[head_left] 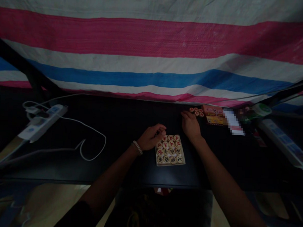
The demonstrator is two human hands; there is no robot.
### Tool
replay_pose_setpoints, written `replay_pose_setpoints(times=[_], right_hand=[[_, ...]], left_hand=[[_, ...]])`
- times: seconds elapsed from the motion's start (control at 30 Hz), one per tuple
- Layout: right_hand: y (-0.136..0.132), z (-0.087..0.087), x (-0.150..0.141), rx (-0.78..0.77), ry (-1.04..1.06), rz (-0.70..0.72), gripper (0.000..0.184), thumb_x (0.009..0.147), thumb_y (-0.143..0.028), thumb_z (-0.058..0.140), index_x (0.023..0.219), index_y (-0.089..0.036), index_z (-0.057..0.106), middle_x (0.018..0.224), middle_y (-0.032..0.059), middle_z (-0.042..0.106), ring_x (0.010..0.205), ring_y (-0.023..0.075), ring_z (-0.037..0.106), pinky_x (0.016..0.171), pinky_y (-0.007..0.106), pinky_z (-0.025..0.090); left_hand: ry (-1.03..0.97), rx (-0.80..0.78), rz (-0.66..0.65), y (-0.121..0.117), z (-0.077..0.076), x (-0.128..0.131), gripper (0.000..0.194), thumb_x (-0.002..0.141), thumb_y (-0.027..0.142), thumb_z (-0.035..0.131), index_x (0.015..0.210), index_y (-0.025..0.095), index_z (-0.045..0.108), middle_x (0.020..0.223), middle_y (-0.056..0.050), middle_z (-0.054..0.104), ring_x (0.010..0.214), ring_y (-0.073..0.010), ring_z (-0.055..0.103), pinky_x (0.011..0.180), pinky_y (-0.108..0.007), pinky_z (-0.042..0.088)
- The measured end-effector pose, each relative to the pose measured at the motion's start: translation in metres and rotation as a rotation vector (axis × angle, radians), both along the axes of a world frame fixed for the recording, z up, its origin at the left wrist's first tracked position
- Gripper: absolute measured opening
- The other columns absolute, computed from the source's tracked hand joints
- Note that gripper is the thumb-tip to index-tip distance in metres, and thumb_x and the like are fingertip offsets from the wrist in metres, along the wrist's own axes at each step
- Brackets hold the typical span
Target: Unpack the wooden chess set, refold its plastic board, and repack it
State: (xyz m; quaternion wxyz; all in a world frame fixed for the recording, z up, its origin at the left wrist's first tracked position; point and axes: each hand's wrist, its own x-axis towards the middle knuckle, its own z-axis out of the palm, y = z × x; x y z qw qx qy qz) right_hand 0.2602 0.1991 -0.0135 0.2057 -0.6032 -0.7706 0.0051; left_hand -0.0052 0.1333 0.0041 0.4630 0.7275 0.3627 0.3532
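Note:
A square, shallow box lies on the black table, with rows of round xiangqi (Chinese chess) pieces in it, red characters at the back and black ones at the front. My left hand, with a braided bracelet at the wrist, is at the box's back left corner. Its thumb reaches over that corner, and a dark gap shows between thumb and fingers. Beyond the box's right side is my right hand, its fingers curled in; what they hold, if anything, is hidden. Just past it lie several loose red xiangqi pieces.
A red and yellow carton lies right of the loose pieces, and beside it a green bottle. White power strips stand at the left and right. A white cable loops on the left. Striped sheeting hangs behind.

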Motion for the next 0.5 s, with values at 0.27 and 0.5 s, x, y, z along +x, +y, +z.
replay_pose_setpoints(times=[0.27,0.5], right_hand=[[-0.077,0.011,0.022,0.031,0.016,0.058,0.030,0.104,-0.023,0.048,0.120,-0.017,0.073,0.121,0.0190,0.070,0.112,0.0355,0.062,0.100,0.058,0.053],[-0.162,0.048,-0.035,-0.041,0.426,0.223,0.019,0.103,-0.028,0.062,0.121,-0.027,0.068,0.119,0.0100,0.071,0.111,0.0268,0.071,0.097,0.046,0.063]], left_hand=[[-0.004,-0.002,-0.008,0.000,-0.001,0.002,0.036,0.107,0.049,0.049,0.122,0.019,0.061,0.102,-0.008,0.075,0.093,-0.0217,0.071,0.082,-0.036,0.053],[0.007,-0.007,-0.003,-0.001,-0.001,0.001,0.038,0.106,0.050,0.051,0.122,0.018,0.062,0.106,-0.009,0.074,0.094,-0.0222,0.071,0.081,-0.035,0.053]])
